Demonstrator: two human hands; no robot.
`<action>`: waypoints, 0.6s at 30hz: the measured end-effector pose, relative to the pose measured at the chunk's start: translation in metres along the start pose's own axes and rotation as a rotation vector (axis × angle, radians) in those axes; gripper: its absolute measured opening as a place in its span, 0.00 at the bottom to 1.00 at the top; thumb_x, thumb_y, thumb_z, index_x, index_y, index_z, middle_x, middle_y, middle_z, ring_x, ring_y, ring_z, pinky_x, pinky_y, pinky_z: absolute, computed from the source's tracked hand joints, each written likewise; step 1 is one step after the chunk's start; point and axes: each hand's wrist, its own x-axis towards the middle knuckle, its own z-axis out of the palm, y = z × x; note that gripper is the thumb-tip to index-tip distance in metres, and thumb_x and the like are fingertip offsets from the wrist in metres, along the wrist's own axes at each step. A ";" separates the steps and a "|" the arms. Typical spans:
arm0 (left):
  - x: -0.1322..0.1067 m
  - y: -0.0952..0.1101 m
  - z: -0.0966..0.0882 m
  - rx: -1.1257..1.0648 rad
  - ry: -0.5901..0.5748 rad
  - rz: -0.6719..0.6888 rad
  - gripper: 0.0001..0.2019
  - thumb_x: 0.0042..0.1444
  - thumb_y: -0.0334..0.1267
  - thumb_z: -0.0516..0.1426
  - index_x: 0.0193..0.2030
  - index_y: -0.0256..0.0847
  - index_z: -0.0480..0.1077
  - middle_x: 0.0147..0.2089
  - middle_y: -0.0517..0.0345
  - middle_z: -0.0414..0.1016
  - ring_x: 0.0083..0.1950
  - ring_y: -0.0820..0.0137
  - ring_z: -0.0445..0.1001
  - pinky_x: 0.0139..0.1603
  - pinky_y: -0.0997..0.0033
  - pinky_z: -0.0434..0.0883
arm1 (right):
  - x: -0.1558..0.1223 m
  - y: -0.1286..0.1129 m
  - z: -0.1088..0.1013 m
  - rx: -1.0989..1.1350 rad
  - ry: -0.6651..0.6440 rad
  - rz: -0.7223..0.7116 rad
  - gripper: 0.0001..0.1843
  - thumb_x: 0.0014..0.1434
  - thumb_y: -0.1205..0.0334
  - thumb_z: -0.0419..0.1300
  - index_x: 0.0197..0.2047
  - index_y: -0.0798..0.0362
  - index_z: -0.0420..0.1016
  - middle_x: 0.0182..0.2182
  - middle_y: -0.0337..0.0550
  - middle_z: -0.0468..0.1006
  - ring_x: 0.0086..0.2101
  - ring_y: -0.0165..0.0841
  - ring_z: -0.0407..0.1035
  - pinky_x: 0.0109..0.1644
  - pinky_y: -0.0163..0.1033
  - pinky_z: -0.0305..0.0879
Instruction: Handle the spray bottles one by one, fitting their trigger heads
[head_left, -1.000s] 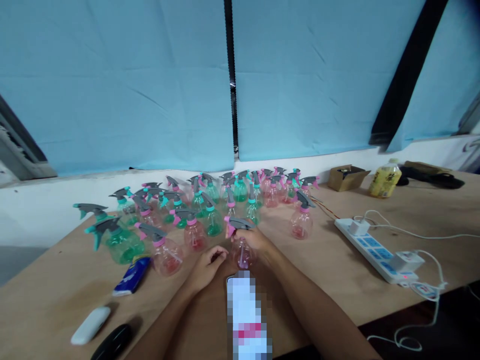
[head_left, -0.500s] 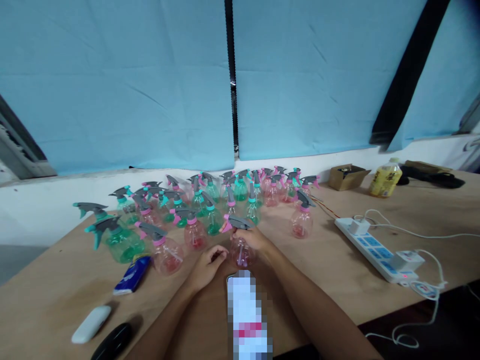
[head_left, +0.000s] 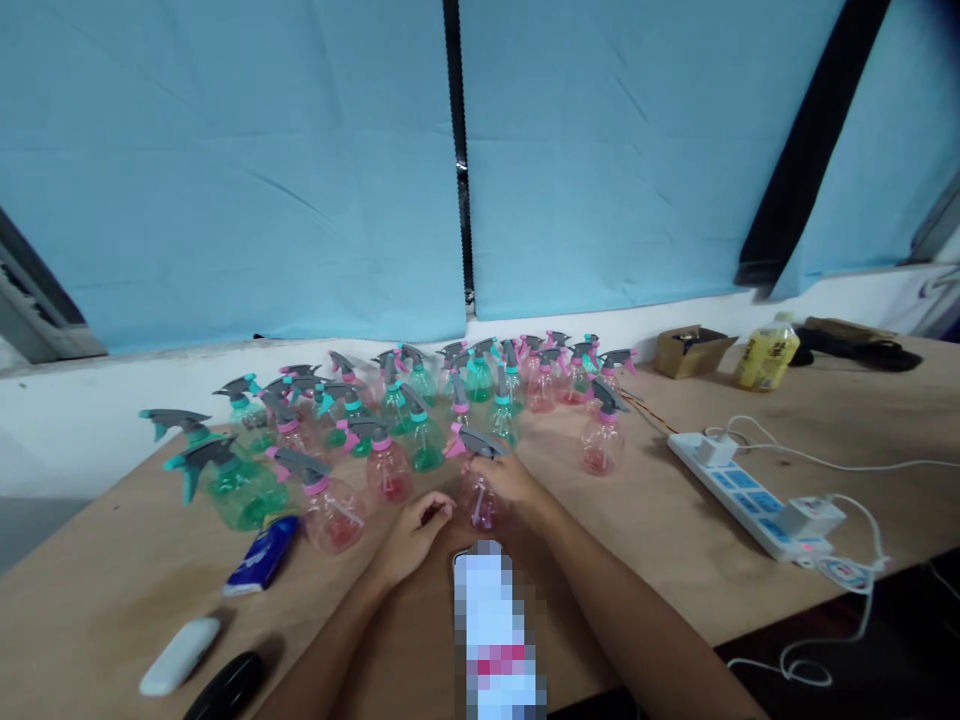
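A pink spray bottle (head_left: pixel 480 500) with a grey trigger head stands on the wooden table (head_left: pixel 660 520) in front of me. My right hand (head_left: pixel 510 478) is closed around its neck and upper body. My left hand (head_left: pixel 415 535) rests on the table just left of the bottle, fingers curled, touching or nearly touching its base. Behind them stand several pink and green spray bottles (head_left: pixel 390 420) in a cluster. A blurred-out flat object (head_left: pixel 495 630) lies between my forearms.
A white power strip (head_left: pixel 750 495) with plugs and cables lies at right. Further back right sit a cardboard box (head_left: pixel 690 350) and a yellow drink bottle (head_left: pixel 765 352). At left front are a blue packet (head_left: pixel 264 553), a white case (head_left: pixel 180 655) and a black object (head_left: pixel 225 688).
The bottle's trigger head has tilted and turned slightly under my right hand. The left hand has stayed put. The view has shifted a little.
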 end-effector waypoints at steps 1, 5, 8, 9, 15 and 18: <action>0.000 0.000 0.000 -0.003 0.003 0.000 0.13 0.64 0.47 0.52 0.40 0.42 0.73 0.41 0.57 0.77 0.45 0.65 0.74 0.48 0.69 0.67 | -0.001 0.001 -0.002 -0.018 0.033 0.002 0.07 0.51 0.64 0.58 0.33 0.51 0.77 0.24 0.35 0.72 0.25 0.28 0.64 0.30 0.33 0.61; 0.002 -0.001 -0.001 -0.003 0.000 -0.009 0.13 0.63 0.47 0.53 0.40 0.42 0.74 0.42 0.57 0.78 0.46 0.64 0.74 0.50 0.68 0.67 | -0.003 -0.003 -0.022 -0.168 0.218 -0.058 0.10 0.53 0.63 0.57 0.40 0.50 0.75 0.25 0.35 0.72 0.26 0.30 0.64 0.31 0.34 0.63; 0.002 0.000 -0.001 0.008 -0.003 -0.019 0.13 0.63 0.48 0.52 0.40 0.42 0.74 0.43 0.56 0.78 0.46 0.64 0.74 0.50 0.67 0.67 | -0.005 -0.004 -0.046 -0.356 0.534 -0.160 0.16 0.53 0.63 0.57 0.47 0.50 0.71 0.32 0.39 0.75 0.31 0.33 0.68 0.38 0.37 0.66; 0.002 0.000 -0.001 0.010 -0.004 -0.022 0.14 0.63 0.48 0.52 0.40 0.42 0.74 0.43 0.56 0.78 0.46 0.64 0.74 0.49 0.67 0.67 | -0.005 -0.002 -0.054 -0.401 0.608 -0.196 0.21 0.53 0.64 0.56 0.52 0.50 0.68 0.36 0.41 0.75 0.34 0.34 0.69 0.41 0.39 0.67; 0.002 -0.001 -0.001 0.004 0.002 -0.011 0.13 0.64 0.47 0.52 0.41 0.43 0.74 0.43 0.56 0.78 0.47 0.64 0.74 0.50 0.67 0.67 | -0.005 0.016 -0.081 -0.622 0.799 -0.338 0.33 0.52 0.66 0.56 0.62 0.54 0.58 0.51 0.53 0.70 0.50 0.41 0.67 0.56 0.48 0.64; 0.001 -0.002 -0.001 0.005 -0.001 -0.007 0.13 0.64 0.47 0.52 0.40 0.43 0.73 0.43 0.56 0.78 0.47 0.63 0.74 0.50 0.67 0.67 | -0.003 0.021 -0.082 -0.724 0.843 -0.342 0.33 0.52 0.65 0.57 0.63 0.54 0.59 0.53 0.55 0.67 0.54 0.44 0.63 0.60 0.53 0.60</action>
